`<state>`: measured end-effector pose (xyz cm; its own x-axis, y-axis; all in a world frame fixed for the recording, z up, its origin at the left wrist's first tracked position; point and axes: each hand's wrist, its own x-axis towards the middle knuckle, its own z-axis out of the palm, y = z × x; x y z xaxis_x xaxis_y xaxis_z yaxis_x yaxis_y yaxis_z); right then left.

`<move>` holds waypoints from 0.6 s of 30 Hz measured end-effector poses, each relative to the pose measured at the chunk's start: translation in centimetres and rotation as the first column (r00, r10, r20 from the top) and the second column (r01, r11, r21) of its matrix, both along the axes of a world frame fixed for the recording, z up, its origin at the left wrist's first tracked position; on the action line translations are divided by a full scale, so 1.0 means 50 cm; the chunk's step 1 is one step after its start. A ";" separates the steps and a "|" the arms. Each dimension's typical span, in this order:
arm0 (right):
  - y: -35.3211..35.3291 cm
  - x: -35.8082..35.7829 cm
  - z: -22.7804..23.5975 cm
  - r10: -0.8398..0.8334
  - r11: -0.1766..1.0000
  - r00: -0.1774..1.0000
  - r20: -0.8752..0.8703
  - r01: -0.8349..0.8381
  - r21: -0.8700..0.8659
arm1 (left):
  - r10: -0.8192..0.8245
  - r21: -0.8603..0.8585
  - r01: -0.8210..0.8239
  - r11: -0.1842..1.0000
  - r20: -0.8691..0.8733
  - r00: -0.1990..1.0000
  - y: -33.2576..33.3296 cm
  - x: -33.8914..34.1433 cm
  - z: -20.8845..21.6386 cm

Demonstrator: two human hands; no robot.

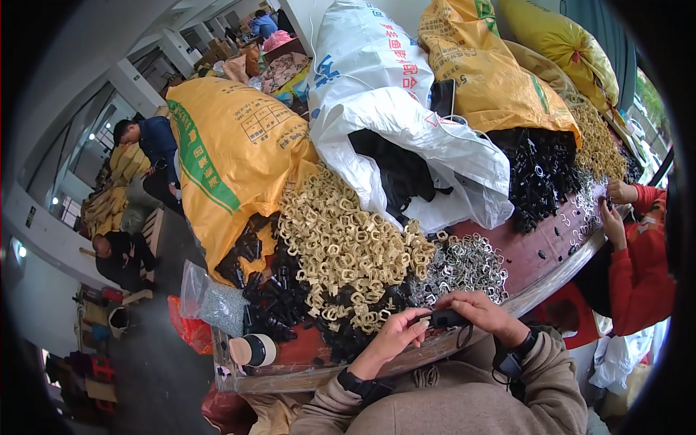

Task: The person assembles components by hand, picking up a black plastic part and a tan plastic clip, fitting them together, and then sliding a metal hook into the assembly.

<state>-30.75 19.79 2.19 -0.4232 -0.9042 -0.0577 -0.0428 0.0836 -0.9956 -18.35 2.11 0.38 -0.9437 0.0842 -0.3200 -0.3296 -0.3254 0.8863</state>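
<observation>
Just above the table's near edge, both my hands hold a dark, elongated plastic-looking part point(445, 318); its exact kind cannot be made out. My left hand point(400, 336) pinches its left end between thumb and fingers. Curled over its right end is my right hand point(480, 315), and a thin dark loop point(465, 336) hangs beneath. In front of my hands lie a heap of beige plastic buckle-like pieces point(348, 246) and a smaller pile of silver metal rings point(467, 267). Loose black plastic parts point(275, 308) spread to the left.
A lidded jar point(254, 351) and a clear bag of small pellets point(223, 307) stand at the left table corner. Large yellow point(243, 145) and white point(370, 65) sacks lie behind the heaps. At the right, a person in red sleeves point(641, 268) handles small parts.
</observation>
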 end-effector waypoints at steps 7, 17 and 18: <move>0.004 0.019 0.028 0.109 0.990 0.982 -0.154 -0.094 0.103 | -0.151 -0.016 0.151 0.988 -0.002 0.988 -0.002 -0.004 0.002; 0.002 0.013 0.012 0.043 0.997 0.911 -0.409 -0.016 0.070 | -0.105 -0.045 0.105 0.993 0.003 0.994 -0.003 -0.009 -0.003; 0.002 0.013 0.012 0.043 0.997 0.912 -0.407 -0.015 0.072 | -0.122 -0.055 0.122 0.991 -0.006 0.992 -0.003 -0.009 -0.004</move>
<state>-30.08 19.87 2.79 -0.3962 -0.9165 0.0549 -0.4474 0.1405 -0.8832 -18.82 1.94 0.17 -0.9303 0.1819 -0.3186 -0.3557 -0.2346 0.9047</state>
